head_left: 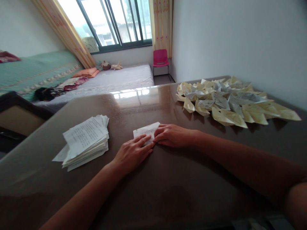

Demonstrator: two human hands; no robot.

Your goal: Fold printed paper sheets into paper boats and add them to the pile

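Observation:
A small printed sheet of paper [143, 130], apparently folded, lies on the brown table in front of me. Across its lower left part rests my left hand [134, 151], open, with the fingers stretched out and pressing it down. My right hand [171, 135] is closed at the right edge of the paper, its fingers bent together over that edge. The two hands nearly meet at the fingertips, which hide the near side of the sheet. To the left stands an uneven stack of printed sheets [85, 140]. Folded paper boats [220, 99], cream and white, crowd the far right of the table.
The glossy table [153, 191] reaches toward a bed [127, 75] below the window. By the wall stands a pink chair [160, 59]. A dark-framed chair [21, 118] is close to the table's left edge.

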